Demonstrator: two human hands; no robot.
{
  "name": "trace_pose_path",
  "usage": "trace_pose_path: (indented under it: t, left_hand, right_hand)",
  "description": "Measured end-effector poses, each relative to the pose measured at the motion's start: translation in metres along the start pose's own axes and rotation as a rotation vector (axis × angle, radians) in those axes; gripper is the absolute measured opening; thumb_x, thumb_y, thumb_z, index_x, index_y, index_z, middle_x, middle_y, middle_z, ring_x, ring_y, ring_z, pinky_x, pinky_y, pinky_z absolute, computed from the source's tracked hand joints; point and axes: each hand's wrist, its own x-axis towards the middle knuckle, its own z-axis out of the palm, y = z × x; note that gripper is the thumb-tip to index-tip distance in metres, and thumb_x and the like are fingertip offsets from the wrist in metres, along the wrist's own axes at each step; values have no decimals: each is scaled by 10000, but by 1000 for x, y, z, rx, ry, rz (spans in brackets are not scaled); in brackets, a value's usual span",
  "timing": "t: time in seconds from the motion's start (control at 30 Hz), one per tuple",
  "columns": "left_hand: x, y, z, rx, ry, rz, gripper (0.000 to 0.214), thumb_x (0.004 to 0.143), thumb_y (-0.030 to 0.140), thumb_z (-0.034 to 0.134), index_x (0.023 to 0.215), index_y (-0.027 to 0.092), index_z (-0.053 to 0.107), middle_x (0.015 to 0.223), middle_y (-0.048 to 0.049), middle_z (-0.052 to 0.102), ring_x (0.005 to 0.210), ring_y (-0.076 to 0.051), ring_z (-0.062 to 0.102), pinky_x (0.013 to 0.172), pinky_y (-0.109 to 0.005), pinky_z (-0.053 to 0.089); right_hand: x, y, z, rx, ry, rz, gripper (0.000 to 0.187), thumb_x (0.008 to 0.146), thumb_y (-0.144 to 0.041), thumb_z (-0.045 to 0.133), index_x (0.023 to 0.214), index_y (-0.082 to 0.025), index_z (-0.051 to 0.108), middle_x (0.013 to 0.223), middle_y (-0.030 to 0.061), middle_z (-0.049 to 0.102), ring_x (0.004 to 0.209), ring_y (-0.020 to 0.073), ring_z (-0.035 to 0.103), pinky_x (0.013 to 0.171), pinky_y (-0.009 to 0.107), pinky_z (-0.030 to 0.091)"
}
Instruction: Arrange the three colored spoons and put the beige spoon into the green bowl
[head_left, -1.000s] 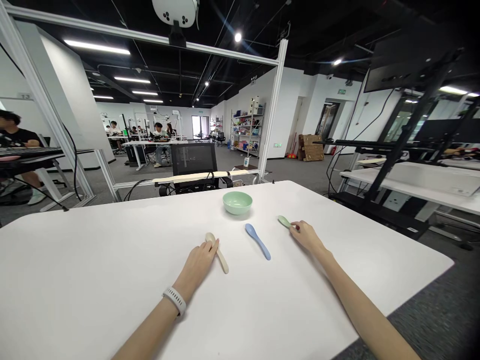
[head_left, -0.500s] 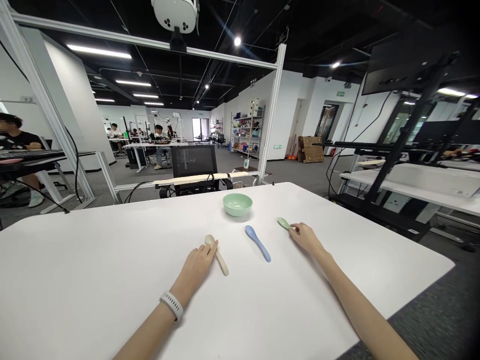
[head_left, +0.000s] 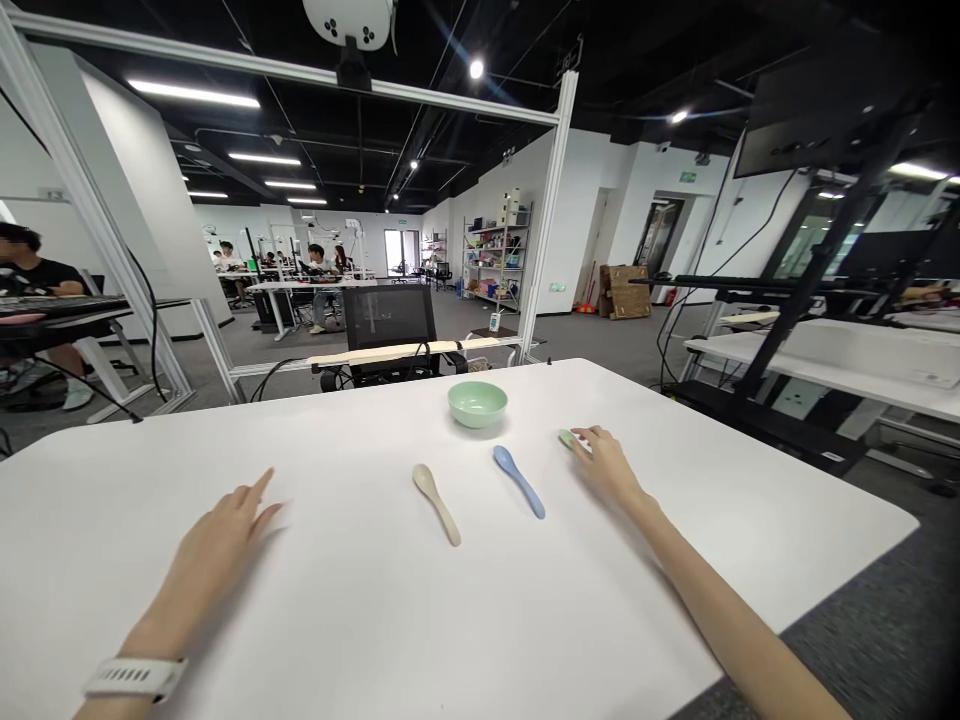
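My left hand (head_left: 217, 550), with a pale watch band on its wrist, is open over the left part of the table, thumb and forefinger apart, holding nothing. My right hand (head_left: 607, 468) hovers over or touches a green spoon (head_left: 565, 437); its fingers are slightly apart and hide most of the handle. Between the hands lie a cream spoon (head_left: 435, 502) and a blue spoon (head_left: 518, 481), both slanting with their bowls away from me. Behind them a light green bowl (head_left: 478, 405) stands upright.
The white table (head_left: 360, 620) carries these things. Beyond its far edge stand a black mesh chair (head_left: 390, 315) and a metal frame (head_left: 546, 220). A dark stand (head_left: 795, 290) is at the right. People sit at desks in the background.
My left hand has let go of the cream spoon and moved left, away from it. My right hand has shifted forward over the green spoon, its fingers loosened. The spoons stay in place.
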Motion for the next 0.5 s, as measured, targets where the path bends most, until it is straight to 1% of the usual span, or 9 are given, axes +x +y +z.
trace_pose_path:
  t: [0.1, 0.17, 0.2, 0.27, 0.33, 0.43, 0.5]
  left_hand:
    - [-13, -49, 14, 11, -20, -98, 794, 982, 557, 147, 1490, 63, 505, 1274, -213, 700, 1151, -367, 662, 944, -500, 534]
    - [-20, -72, 28, 12, -34, -147, 796, 957, 563, 169, 1465, 71, 536, 1387, -217, 670, 1241, -376, 633, 1009, -514, 522]
    - [-22, -81, 35, 5, -40, -162, 780, 946, 561, 200, 1453, 83, 551, 1437, -206, 654, 1288, -367, 618, 1048, -511, 512]
    - [-26, -91, 49, -15, -49, -190, 734, 934, 530, 244, 1426, 104, 584, 1495, -181, 633, 1347, -336, 602, 1114, -487, 488]
    - [-27, -96, 61, -25, -51, -205, 709, 930, 497, 256, 1416, 110, 598, 1514, -154, 627, 1389, -312, 585, 1163, -466, 459]
    - [-29, -102, 74, -9, -51, -192, 742, 925, 512, 242, 1430, 97, 594, 1533, -134, 612, 1445, -301, 544, 1216, -438, 410]
    - [-29, -107, 81, -7, -35, -169, 782, 919, 539, 222, 1418, 75, 606, 1528, -151, 612, 1450, -312, 542, 1219, -437, 409]
  right_hand:
    - [5, -23, 9, 84, -72, -126, 436, 1025, -290, 394, 1300, -135, 694, 1301, 188, 692, 1239, 298, 641, 1107, 438, 473]
    - [7, -37, 18, 121, -126, -165, 438, 1021, -259, 396, 1337, -153, 680, 1380, 168, 678, 1306, 279, 618, 1157, 433, 448]
    - [8, -42, 23, 135, -148, -173, 442, 1017, -242, 397, 1346, -155, 679, 1412, 165, 669, 1336, 278, 605, 1176, 440, 435]
    - [7, -48, 31, 173, -181, -177, 454, 1009, -215, 395, 1352, -141, 683, 1450, 170, 653, 1367, 286, 593, 1194, 460, 424]
    - [4, -50, 37, 220, -200, -171, 457, 1011, -222, 399, 1343, -122, 697, 1458, 184, 648, 1386, 302, 586, 1205, 478, 417]
    - [-2, -50, 39, 268, -215, -154, 454, 1018, -257, 418, 1325, -117, 721, 1463, 186, 644, 1426, 314, 554, 1228, 490, 395]
    - [-5, -51, 38, 289, -214, -143, 447, 1013, -260, 435, 1321, -128, 730, 1465, 175, 646, 1438, 310, 544, 1238, 496, 385]
